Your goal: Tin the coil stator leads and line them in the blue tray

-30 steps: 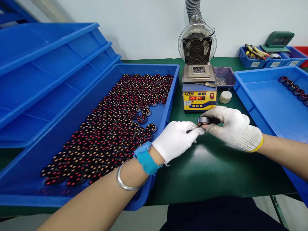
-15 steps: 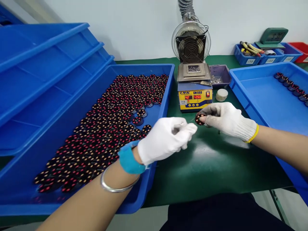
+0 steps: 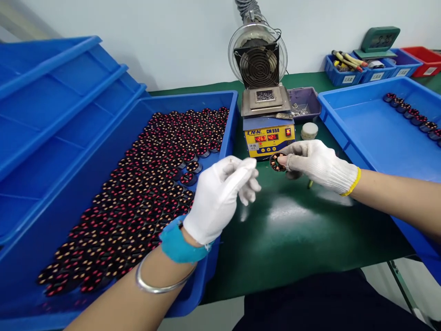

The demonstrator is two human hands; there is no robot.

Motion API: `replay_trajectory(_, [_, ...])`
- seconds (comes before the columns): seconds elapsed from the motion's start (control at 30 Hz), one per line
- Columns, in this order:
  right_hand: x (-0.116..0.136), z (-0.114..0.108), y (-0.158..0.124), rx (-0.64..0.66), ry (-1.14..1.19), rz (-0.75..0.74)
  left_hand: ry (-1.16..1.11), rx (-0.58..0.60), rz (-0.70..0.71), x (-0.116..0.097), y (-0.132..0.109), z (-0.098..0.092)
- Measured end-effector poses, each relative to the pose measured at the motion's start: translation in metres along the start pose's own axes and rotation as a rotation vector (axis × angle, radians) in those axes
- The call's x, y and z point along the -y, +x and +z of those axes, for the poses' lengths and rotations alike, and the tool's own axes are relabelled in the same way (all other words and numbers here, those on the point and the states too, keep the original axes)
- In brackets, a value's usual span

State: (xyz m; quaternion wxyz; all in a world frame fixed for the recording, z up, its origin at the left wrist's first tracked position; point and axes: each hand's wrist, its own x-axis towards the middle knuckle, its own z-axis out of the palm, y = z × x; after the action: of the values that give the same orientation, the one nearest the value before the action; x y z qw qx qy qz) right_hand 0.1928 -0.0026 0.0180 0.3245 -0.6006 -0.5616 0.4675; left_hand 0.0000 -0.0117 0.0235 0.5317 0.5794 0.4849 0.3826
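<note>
My right hand (image 3: 319, 164), in a knitted white glove, pinches a small round dark coil part (image 3: 276, 162) just in front of the yellow solder pot (image 3: 268, 136). My left hand (image 3: 220, 195), in a smooth white glove with a blue cuff, hovers above the green mat (image 3: 296, 230) at the right edge of the big blue tray (image 3: 225, 138). Its fingers are loosely curled and apart, with nothing visible in them. Several rows of the same dark coil parts (image 3: 144, 188) fill that tray.
Empty blue trays (image 3: 51, 110) lean stacked at the left. Another blue tray (image 3: 372, 128) on the right holds a short row of coil parts (image 3: 411, 115). A fume fan (image 3: 258, 64), a small purple bin (image 3: 305, 102), a white round tin (image 3: 309, 131) and tool bins (image 3: 358, 69) stand behind.
My left hand has let go of the coil part and drawn back to the left, away from the right hand. My right hand keeps the part and has turned its face towards me.
</note>
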Motion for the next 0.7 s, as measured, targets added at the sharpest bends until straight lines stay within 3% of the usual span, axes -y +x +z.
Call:
replay_trajectory(0.13, [-0.001,0.001,-0.002,0.0,0.018,-0.065,-0.175,0.263,-0.184,0.005,0.006,0.003])
replay_trajectory(0.23, [-0.006,0.001,0.001,-0.055,-0.023,-0.115,-0.181,0.346,-0.25,0.003,0.004,0.003])
replay_trajectory(0.33, [-0.01,0.001,0.004,-0.091,-0.005,-0.093,-0.147,0.336,-0.215,-0.003,0.002,-0.004])
replay_trajectory(0.4, [-0.011,0.002,0.005,-0.084,0.021,-0.067,-0.084,0.261,-0.148,-0.004,0.001,-0.005])
replay_trajectory(0.53, [-0.011,0.007,0.0,-0.045,0.004,-0.12,0.11,0.179,-0.14,0.0,0.0,0.009])
replay_trajectory(0.7, [-0.002,0.009,-0.007,-0.038,-0.089,-0.214,0.092,0.12,-0.114,-0.001,-0.003,0.016])
